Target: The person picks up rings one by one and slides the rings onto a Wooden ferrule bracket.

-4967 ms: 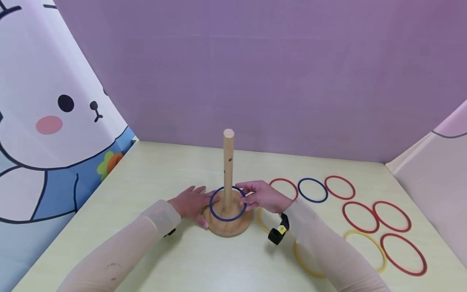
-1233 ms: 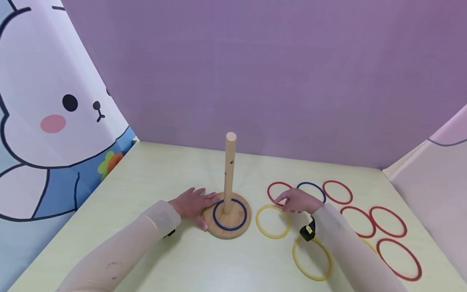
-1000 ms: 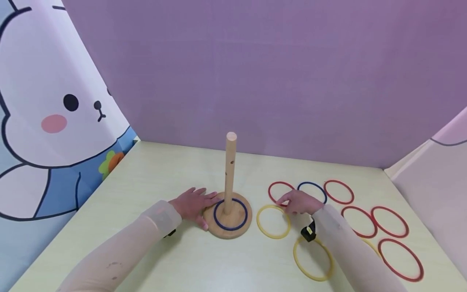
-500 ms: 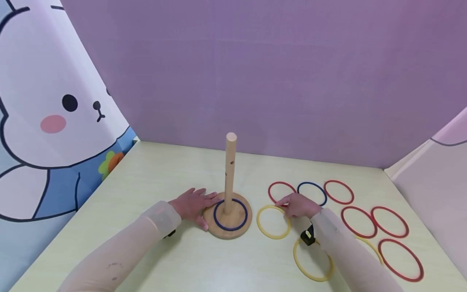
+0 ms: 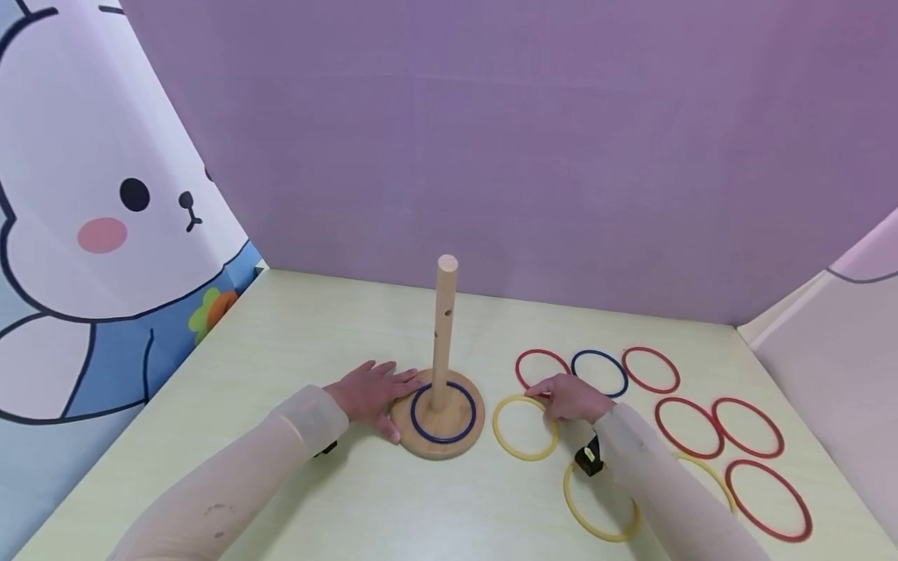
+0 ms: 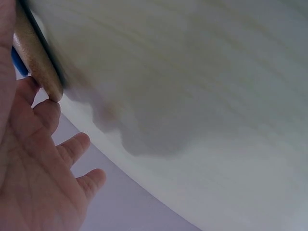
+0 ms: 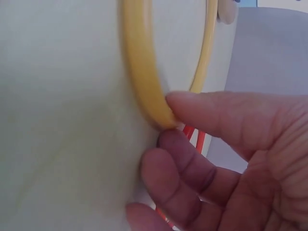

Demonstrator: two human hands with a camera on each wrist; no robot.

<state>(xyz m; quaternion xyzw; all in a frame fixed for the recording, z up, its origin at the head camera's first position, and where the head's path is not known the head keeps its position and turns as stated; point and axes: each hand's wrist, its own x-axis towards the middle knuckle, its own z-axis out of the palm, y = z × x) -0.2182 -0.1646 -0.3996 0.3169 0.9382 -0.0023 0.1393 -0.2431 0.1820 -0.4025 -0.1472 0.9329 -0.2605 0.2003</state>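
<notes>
In the head view, a wooden post (image 5: 443,327) stands upright on a round wooden base (image 5: 454,417). A blue ring (image 5: 443,441) lies flat on that base, around the post. My left hand (image 5: 368,393) rests at the base's left side, fingers spread, with fingertips touching its edge; the left wrist view shows them by the base's rim (image 6: 36,60). To the right, my right hand (image 5: 575,397) pinches the far edge of a yellow ring (image 5: 496,428). The right wrist view shows thumb and index finger on the yellow ring (image 7: 140,62), which is low over the table.
Behind my right hand lie a red ring (image 5: 517,368), another blue ring (image 5: 595,352) and a further red ring (image 5: 651,349). Nearer my right forearm is a second yellow ring (image 5: 609,539). More red rings, such as the front red one (image 5: 810,523), lie far right. A purple partition (image 5: 491,156) stands behind the table.
The blue ring my right hand held around the post now lies on the base. My right hand has moved right and pinches the yellow ring. My left hand stays at the base.
</notes>
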